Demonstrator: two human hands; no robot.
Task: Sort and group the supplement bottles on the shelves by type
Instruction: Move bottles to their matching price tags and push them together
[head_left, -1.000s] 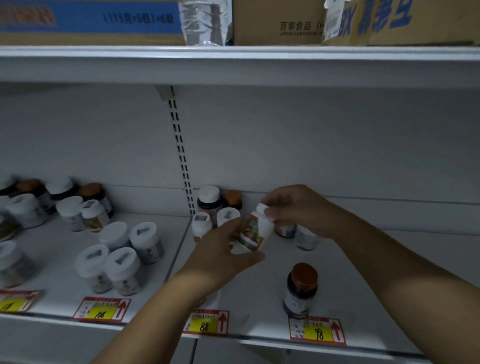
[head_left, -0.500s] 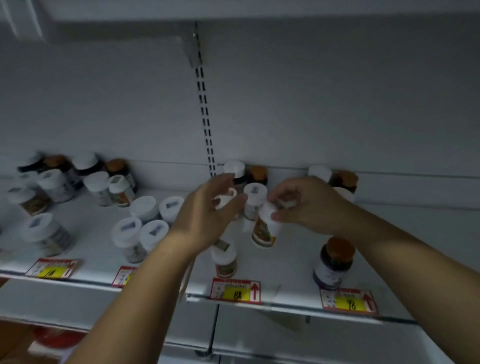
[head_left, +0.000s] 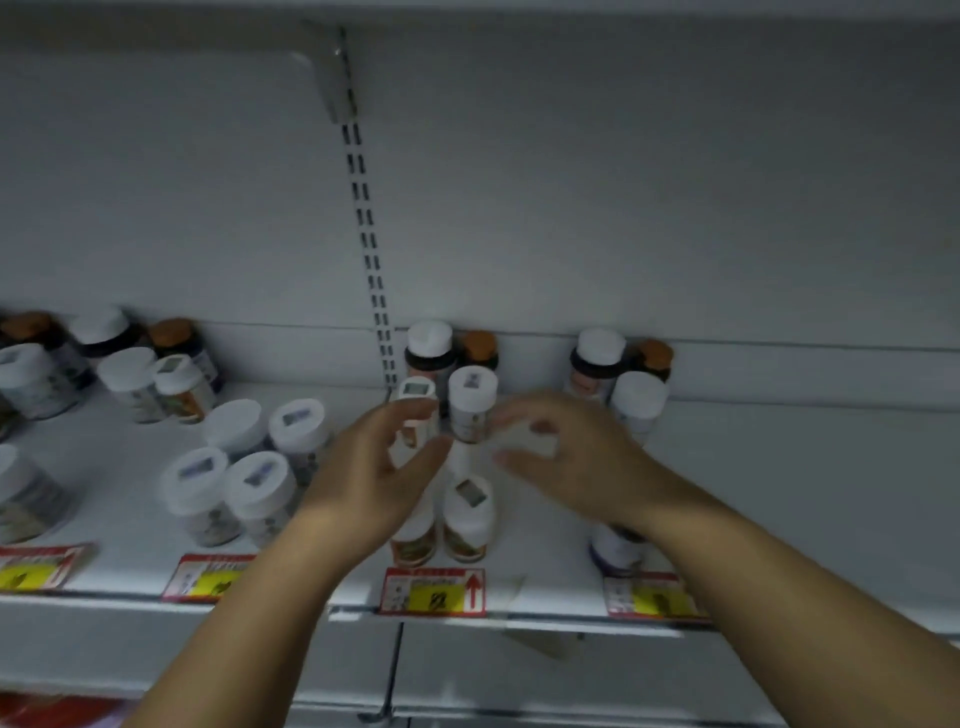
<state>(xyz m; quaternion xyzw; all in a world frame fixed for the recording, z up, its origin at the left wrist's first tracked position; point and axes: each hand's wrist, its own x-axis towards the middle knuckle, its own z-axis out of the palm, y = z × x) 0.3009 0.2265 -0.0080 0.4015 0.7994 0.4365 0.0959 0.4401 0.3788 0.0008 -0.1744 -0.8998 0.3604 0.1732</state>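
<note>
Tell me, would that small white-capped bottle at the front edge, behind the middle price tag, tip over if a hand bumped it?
Probably. The white-capped bottle looks tall for its narrow base, so a sideways knock could topple it. A similar bottle stands close on its left and might go too. It looks like smooth plastic, so likely light and a little slippery.

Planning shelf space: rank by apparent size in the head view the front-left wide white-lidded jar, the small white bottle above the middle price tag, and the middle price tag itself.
1. Wide white-lidded jar
2. Middle price tag
3. Small white bottle

The jar and tag look close; blur and differing distance from the camera make that order unsure.
</note>
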